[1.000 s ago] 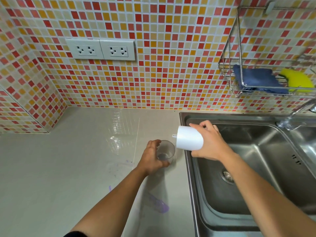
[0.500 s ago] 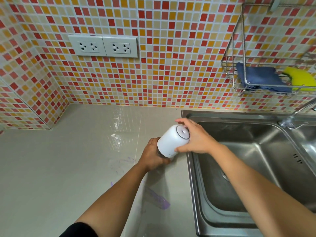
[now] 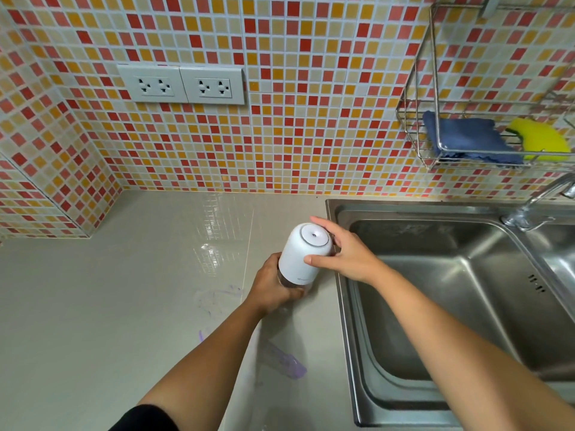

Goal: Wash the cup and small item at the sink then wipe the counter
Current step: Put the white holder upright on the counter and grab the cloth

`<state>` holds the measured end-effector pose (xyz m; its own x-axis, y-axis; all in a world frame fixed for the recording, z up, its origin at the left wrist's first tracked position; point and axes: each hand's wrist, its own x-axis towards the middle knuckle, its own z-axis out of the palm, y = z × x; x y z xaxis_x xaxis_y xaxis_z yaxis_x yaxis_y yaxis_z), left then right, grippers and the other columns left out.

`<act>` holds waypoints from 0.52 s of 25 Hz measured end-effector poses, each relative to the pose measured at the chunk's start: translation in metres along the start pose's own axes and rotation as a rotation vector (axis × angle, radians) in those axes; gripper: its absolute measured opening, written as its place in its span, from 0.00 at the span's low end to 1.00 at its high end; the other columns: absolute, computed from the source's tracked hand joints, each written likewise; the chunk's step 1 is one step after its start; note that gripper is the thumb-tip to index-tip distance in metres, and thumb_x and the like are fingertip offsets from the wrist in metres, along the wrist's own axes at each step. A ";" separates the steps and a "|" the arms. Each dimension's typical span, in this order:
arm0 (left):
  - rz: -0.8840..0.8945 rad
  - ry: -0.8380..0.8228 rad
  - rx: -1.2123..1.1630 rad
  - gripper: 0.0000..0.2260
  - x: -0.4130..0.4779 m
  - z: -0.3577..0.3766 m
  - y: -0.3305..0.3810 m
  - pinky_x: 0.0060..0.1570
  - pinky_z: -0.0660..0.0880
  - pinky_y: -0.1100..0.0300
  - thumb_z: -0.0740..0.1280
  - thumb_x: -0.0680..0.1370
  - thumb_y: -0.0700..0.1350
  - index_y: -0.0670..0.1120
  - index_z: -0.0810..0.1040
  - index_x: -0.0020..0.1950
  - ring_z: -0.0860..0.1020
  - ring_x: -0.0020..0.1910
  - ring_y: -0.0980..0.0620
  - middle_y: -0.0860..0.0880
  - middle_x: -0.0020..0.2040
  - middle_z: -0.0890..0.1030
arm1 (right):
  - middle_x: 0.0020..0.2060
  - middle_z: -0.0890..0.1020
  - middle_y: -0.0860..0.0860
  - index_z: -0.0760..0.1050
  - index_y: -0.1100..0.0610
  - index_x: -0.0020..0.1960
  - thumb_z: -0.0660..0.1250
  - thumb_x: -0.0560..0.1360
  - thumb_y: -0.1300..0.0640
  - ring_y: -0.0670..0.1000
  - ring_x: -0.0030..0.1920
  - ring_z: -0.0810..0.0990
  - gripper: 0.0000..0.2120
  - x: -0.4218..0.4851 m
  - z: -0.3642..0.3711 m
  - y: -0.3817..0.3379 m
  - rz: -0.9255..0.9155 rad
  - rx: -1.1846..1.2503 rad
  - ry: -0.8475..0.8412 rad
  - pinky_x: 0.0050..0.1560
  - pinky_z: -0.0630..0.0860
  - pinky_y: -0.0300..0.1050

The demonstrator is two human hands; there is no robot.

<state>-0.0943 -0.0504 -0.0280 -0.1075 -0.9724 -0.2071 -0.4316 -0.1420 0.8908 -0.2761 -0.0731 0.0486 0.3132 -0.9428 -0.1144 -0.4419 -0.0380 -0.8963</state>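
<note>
1. Left hand is wrapped around a clear cup standing on the counter, right next to the sink's left rim. Most of the cup is hidden by the hand and what's on top of it.
2. Right hand grips a white cap-like piece sitting over the cup's mouth, tilted a bit toward the sink. Thumb on the near side, fingers curled over the far edge. Its flat top has a grey ring and a tiny hole in the middle.
3. The steel sink has nothing in its basin; the faucet is at the back right.
4. Purple smears on the counter just left of the left hand, plus a purple puddle nearer the camera, between the two forearms.
5. A wire rack on the tiled wall holds a folded blue cloth and a yellow sponge side by side.
6. Two double outlets are on the wall, up left.
</note>
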 end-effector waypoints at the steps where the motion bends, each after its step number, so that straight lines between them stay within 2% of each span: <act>1: 0.005 -0.002 0.025 0.35 0.001 0.000 -0.002 0.47 0.76 0.60 0.77 0.57 0.50 0.51 0.70 0.62 0.77 0.51 0.52 0.53 0.54 0.78 | 0.64 0.73 0.46 0.64 0.43 0.67 0.78 0.62 0.50 0.48 0.63 0.72 0.38 0.001 0.001 -0.001 0.004 -0.017 0.015 0.64 0.72 0.50; 3: 0.020 -0.008 0.048 0.34 0.002 -0.001 -0.003 0.50 0.77 0.58 0.78 0.58 0.50 0.52 0.71 0.61 0.78 0.52 0.53 0.53 0.55 0.79 | 0.61 0.75 0.45 0.67 0.45 0.65 0.80 0.59 0.48 0.49 0.60 0.74 0.38 0.005 0.006 -0.006 -0.007 -0.106 0.024 0.61 0.74 0.52; 7: 0.065 -0.025 0.066 0.34 0.002 -0.003 -0.005 0.53 0.76 0.58 0.80 0.59 0.49 0.55 0.72 0.62 0.77 0.54 0.54 0.54 0.57 0.79 | 0.58 0.76 0.45 0.69 0.48 0.62 0.81 0.57 0.49 0.49 0.57 0.75 0.36 0.008 0.018 -0.007 -0.027 -0.190 0.026 0.58 0.76 0.50; 13: 0.082 -0.088 0.167 0.34 0.005 -0.009 -0.007 0.57 0.77 0.51 0.79 0.61 0.44 0.49 0.71 0.65 0.77 0.56 0.50 0.51 0.60 0.77 | 0.56 0.75 0.45 0.68 0.48 0.61 0.81 0.57 0.50 0.49 0.56 0.74 0.36 0.006 0.026 0.012 0.025 -0.183 0.046 0.56 0.75 0.46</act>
<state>-0.0832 -0.0562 -0.0320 -0.2229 -0.9585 -0.1779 -0.5601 -0.0234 0.8281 -0.2579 -0.0705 0.0261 0.2632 -0.9582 -0.1121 -0.5958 -0.0701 -0.8000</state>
